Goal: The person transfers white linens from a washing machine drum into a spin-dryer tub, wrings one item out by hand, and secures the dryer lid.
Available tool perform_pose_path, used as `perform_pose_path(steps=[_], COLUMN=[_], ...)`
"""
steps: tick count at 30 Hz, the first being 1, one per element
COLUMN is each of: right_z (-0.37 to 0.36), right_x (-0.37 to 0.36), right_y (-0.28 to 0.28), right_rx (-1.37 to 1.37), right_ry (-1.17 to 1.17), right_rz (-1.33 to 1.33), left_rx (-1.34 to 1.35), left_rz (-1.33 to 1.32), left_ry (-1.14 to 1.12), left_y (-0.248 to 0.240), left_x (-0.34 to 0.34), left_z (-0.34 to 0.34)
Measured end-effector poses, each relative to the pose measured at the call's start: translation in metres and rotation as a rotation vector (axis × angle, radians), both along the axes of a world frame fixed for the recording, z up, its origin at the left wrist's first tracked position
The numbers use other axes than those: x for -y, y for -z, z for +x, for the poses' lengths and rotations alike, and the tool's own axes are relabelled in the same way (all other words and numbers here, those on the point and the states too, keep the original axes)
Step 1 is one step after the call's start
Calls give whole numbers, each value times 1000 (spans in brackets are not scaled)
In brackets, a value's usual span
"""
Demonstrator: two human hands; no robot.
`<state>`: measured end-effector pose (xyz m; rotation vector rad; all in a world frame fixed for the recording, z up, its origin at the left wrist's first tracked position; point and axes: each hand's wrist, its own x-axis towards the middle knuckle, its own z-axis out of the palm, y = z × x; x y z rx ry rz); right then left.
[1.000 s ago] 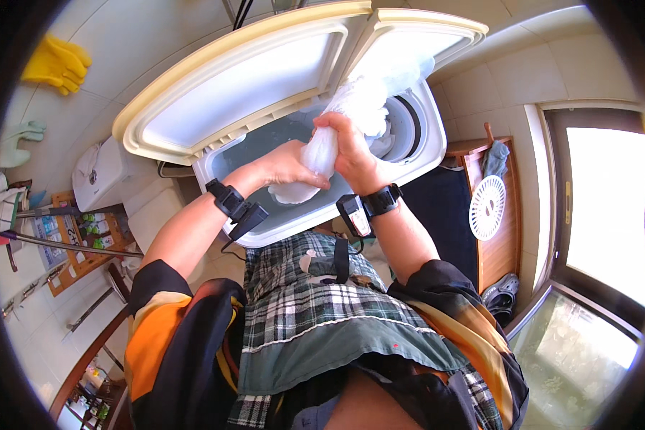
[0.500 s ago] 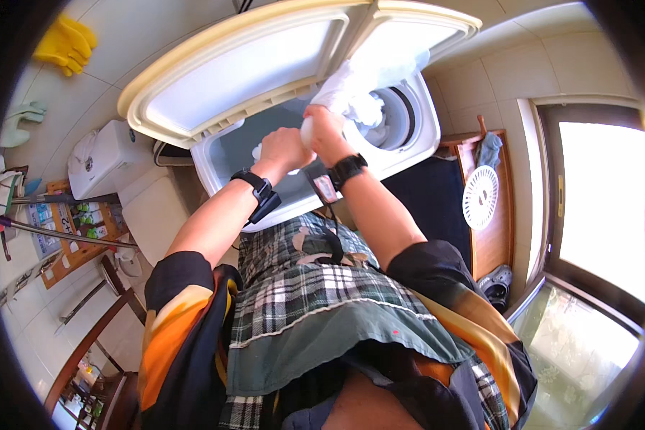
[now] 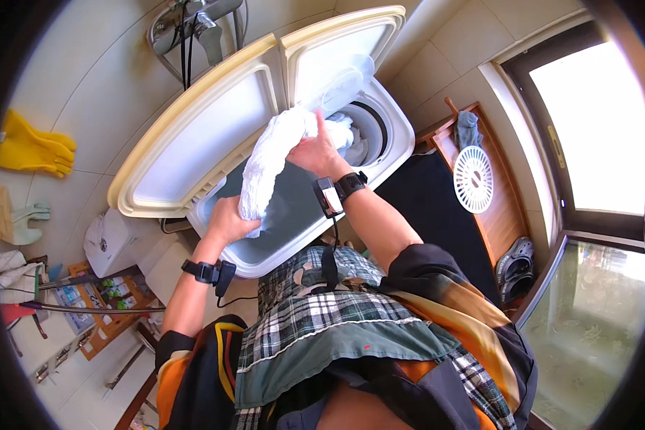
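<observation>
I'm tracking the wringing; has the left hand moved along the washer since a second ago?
Yes. The left hand has dropped from beside the right hand toward the washer's near rim, gripping the white cloth's lower end.

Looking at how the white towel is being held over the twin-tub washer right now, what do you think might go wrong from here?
1. The white towel hangs long between the left hand and the right hand; its lower end may drag in the wash tub or slip over the rim.
2. The spin tub already holds laundry, so the towel may not fit evenly.
3. The raised lids stand close behind the hands and might get knocked.
</observation>
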<state>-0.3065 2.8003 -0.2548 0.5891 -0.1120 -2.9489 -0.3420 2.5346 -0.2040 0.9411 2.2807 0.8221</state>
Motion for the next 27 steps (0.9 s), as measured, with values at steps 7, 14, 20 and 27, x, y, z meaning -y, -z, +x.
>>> perform_pose_path(steps=[7,14,20,27], right_z=[72,87,101,62], right_x=[-27,-66,3,22], right_y=[-51,21,32,25], right_rx=[-55,115,-559,-607], right_ry=[360,-203,-508,-417], right_rz=[798,1177,1619,1393], left_rx=[28,307,658,917], left_rz=[31,54,144,470], left_ry=[-2,-170,-368,-461], left_y=[-13,11,-32,-58], left_x=[-15,-94,-115,-143], left_z=[14,7,4,-1])
